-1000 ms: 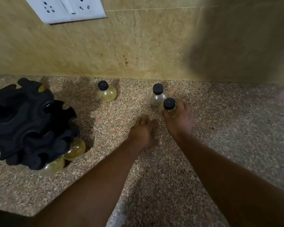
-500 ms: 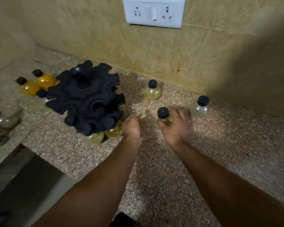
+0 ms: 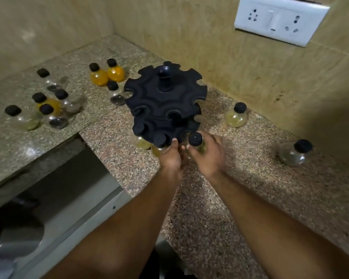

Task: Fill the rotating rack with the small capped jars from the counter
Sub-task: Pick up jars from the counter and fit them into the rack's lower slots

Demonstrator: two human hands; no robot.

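the right hand (image 3: pixel 209 156) is gripping a black-capped jar (image 3: pixel 196 142) at the rack's lower tier, while the left hand (image 3: pixel 170 158) is curling its fingers beside a racked jar (image 3: pixel 159 144). the black rotating rack (image 3: pixel 163 101) is standing on the speckled tabletop (image 3: pixel 250 188). more jars are waiting beyond, left (image 3: pixel 48 105) and right (image 3: pixel 236 115).

A white switch plate (image 3: pixel 280 20) with two sockets and a rocker switch sits on the beige tiled wall (image 3: pixel 210 47) above the table's far edge, towards the right. The speckled granite table (image 3: pixel 240 198) runs into a corner on the left. Below its near edge lies a pale, blurred ledge (image 3: pixel 85 214); darker shapes beneath it cannot be made out.
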